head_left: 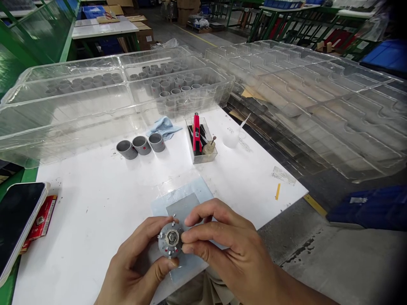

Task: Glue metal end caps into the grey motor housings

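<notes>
A round grey motor end cap (164, 245) with a metal-ringed centre, small metal tabs around its rim and red spots near the bottom is held above the table. My left hand (136, 258) grips it from the left, fingers at the top edge and thumb at the bottom. My right hand (222, 243) is closed in a pinch at its right edge, index finger raised above. The fingertips hide that edge, so I cannot tell if a small piece is between them. Beneath lie a light blue sheet (203, 189) and a grey square pad (182, 205).
Three grey cups (141, 145) stand by a blue cloth (163, 127). A clear box (203, 159) holds a red cutter (196, 133) and a small jar (209, 147). Nearby are a white squeeze bottle (230, 137), a phone (20, 224) and clear trays (104, 95) with several grey cups.
</notes>
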Demonstrator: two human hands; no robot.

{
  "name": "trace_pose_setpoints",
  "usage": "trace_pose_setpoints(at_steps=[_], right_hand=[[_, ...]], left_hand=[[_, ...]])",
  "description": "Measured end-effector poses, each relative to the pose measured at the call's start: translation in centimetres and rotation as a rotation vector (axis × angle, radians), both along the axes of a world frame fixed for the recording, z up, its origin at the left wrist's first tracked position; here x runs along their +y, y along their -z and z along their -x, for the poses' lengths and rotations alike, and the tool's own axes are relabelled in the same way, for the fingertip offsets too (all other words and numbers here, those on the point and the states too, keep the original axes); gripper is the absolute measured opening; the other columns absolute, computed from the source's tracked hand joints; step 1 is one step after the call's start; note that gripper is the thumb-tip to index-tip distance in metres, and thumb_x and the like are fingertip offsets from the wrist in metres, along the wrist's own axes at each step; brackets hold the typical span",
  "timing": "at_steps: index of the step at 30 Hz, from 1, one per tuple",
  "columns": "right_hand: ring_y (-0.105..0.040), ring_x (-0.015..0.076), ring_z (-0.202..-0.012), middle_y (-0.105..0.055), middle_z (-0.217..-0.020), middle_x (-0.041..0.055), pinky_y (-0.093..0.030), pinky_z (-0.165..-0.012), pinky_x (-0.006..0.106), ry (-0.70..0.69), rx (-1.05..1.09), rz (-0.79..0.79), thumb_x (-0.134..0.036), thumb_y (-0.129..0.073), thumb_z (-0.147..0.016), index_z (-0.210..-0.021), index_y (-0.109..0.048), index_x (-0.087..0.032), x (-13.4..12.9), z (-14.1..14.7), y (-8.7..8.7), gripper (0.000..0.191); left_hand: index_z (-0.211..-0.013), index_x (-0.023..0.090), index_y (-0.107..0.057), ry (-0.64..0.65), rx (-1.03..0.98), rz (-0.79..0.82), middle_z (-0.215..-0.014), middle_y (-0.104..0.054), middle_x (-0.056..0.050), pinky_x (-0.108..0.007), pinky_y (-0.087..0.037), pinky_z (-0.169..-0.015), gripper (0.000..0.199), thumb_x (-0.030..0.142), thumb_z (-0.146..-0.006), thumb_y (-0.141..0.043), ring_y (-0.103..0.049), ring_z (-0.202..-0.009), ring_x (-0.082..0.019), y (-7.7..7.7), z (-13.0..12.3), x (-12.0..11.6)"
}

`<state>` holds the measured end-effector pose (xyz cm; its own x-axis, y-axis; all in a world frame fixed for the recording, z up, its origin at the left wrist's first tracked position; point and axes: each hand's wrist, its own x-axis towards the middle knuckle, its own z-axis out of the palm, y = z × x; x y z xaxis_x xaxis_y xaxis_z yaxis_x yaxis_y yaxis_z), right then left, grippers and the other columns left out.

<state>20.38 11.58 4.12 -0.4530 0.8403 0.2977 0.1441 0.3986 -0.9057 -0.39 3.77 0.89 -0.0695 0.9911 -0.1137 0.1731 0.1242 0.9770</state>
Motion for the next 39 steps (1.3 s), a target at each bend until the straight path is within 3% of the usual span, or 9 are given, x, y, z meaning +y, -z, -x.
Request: trace_pose_setpoints(at_steps=[7, 16, 39], right_hand=[[-0.074, 0.0131, -0.095, -0.074, -0.102, 0.0033, -0.063, -0.087, 0.021, -0.008, 0.013, 0.003, -0.02, -0.078, -0.094, -0.094, -0.08, -0.02, 0.18, 0.04, 0.01, 0.003], [-0.072, 0.0112, -0.098, -0.073, -0.104, 0.0003, -0.058, -0.095, 0.02, -0.029, -0.006, 0.088, -0.021, -0.076, -0.096, -0.092, -0.076, -0.021, -0.04, 0.12, -0.05, 0.004], [-0.071, 0.0117, -0.096, -0.073, -0.102, 0.0022, -0.06, -0.089, 0.02, -0.052, -0.044, 0.027, -0.016, -0.071, -0.098, -0.093, -0.077, -0.02, 0.14, -0.42, -0.46, 0.008]], left_hand=[[-0.125, 0.042, -0.074, 0.013, -0.019, -0.003, -0.119, -0.077, 0.002, -0.018, -0.057, -0.091, 0.04, 0.03, -0.088, -0.082, -0.071, -0.109, -0.018, -0.15, 0.0, 0.06], [-0.125, 0.041, -0.074, 0.023, -0.029, 0.021, -0.118, -0.075, 0.002, -0.019, -0.056, -0.089, 0.037, 0.031, -0.09, -0.081, -0.071, -0.106, -0.018, -0.2, 0.01, 0.09], [-0.125, 0.041, -0.074, 0.06, -0.014, -0.03, -0.12, -0.075, 0.0, -0.021, -0.056, -0.091, 0.038, 0.028, -0.09, -0.08, -0.071, -0.111, -0.02, -0.29, -0.1, 0.21]])
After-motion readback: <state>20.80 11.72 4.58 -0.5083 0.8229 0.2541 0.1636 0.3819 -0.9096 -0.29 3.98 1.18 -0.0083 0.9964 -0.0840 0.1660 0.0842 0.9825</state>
